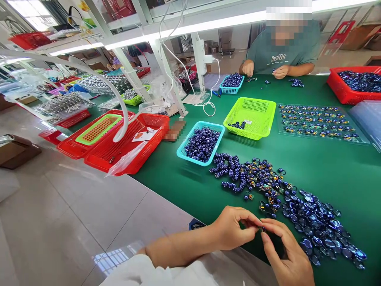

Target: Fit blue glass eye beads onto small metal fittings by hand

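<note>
My left hand [236,229] and my right hand [287,248] meet fingertip to fingertip at the table's front edge. Both are closed in a pinch on a small dark piece [262,229], mostly hidden by the fingers, so its kind is unclear. Just beyond them lies a pile of dark blue beads with orange-gold bits [268,176]. Shiny, flat dark blue pieces [321,222] spread to the right, close to my right hand. Stacked rows of round blue beads [232,172] lie farther back on the left.
A light blue basket [178,153] full of blue beads stands behind the rows. Beside it is a lime green basket [266,117]. A clear tray [320,122] holds rows of beaded pieces. Red baskets [143,155] sit left. A co-worker [279,51] handles small pieces across the table.
</note>
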Available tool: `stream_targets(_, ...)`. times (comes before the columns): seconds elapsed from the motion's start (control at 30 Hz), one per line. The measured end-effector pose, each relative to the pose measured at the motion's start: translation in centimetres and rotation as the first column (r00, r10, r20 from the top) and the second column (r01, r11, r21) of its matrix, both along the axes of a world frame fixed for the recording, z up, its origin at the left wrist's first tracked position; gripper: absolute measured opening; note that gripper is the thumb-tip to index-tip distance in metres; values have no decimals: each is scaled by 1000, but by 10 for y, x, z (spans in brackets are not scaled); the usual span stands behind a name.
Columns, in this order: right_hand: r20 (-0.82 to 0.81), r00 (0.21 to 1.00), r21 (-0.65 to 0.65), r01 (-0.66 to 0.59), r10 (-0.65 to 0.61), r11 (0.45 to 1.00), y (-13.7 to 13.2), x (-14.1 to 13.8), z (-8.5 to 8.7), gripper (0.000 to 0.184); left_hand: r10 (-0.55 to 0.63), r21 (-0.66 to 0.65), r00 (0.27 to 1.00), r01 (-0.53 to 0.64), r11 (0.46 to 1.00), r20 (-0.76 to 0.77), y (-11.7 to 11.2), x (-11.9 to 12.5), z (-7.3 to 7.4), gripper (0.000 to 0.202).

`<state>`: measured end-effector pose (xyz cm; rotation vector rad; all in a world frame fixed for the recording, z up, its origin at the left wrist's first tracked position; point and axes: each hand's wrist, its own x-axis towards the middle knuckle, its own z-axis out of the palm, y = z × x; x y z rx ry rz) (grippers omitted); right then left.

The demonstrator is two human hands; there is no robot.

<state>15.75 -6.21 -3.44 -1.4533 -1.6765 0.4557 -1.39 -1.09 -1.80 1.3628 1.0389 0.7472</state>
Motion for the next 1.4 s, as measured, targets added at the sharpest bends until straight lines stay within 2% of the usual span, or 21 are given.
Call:
stream_targets(0.17, -10, 999, 34, -44, 44, 998, 1, -5, -1, 11, -23, -13, 1000, 22, 1000, -18, -3, -3, 6, 23)
stream_targets(0.3, -26, 995, 15, -97, 98, 995, 1, -5, -2, 10, -81, 100, 993, 89, 991, -88, 3, -20, 6, 22)
stream_targets(0.37, -28, 995, -28, -101, 100, 995, -1, -2, -2, 9, 7, 255, 976, 50, 966, -219, 12, -34, 1, 21)
stream_targets(0.5, -49, 994, -79, -105, 101, 991, -2, 1, -2, 9, 296, 555, 876, -40, 831, -380, 40, -57, -11, 29)
stream_targets(0.57, -73, 991, -89, -114, 108, 989, -1, -1, -1, 7, 348, 616, 826, -1, 787, -443, 52, -62, -17, 31)
stream_targets(0.63, -92, 990, -91, -117, 108, 989, 0, -4, 0, 7, 338, 628, 794, 69, 775, -505, 60, -65, -22, 28)
stream_targets(0.77, -99, 991, -106, -102, 92, 989, 1, -6, 1, 7, 317, 601, 753, 128, 789, -577, 66, -67, -24, 23)
stream_targets(0.83, -103, 990, -115, -104, 93, 988, 1, -5, 0, 7, 323, 578, 747, 100, 810, -581, 65, -70, -22, 22)
stream_targets(0.9, -118, 988, -121, -113, 98, 986, 0, -4, 0, 7, 328, 553, 772, 37, 832, -545, 62, -72, -17, 23)
stream_targets(1.0, -191, 977, -148, -119, 90, 982, -1, -6, 2, 7, 272, 458, 886, -78, 886, -377, 54, -69, -5, 24)
stream_targets(1.1, -319, 946, -170, -118, 59, 978, -1, -13, 7, 7, 106, 224, 989, -80, 971, -105, 41, -56, 3, 25)
stream_targets(1.17, -387, 919, -146, -137, 72, 980, -1, -19, 11, 9, 40, 81, 997, -46, 996, 69, 32, -44, 4, 24)
stream_targets(1.23, -395, 911, -87, -163, 116, 983, -1, -24, 15, 11, 30, 1, 984, -30, 1000, 178, 25, -33, 1, 22)
stream_targets(1.4, -238, 957, 14, -167, 165, 986, 3, -27, 21, 18, -49, -21, 973, 56, 998, 225, 18, -19, -4, 17)
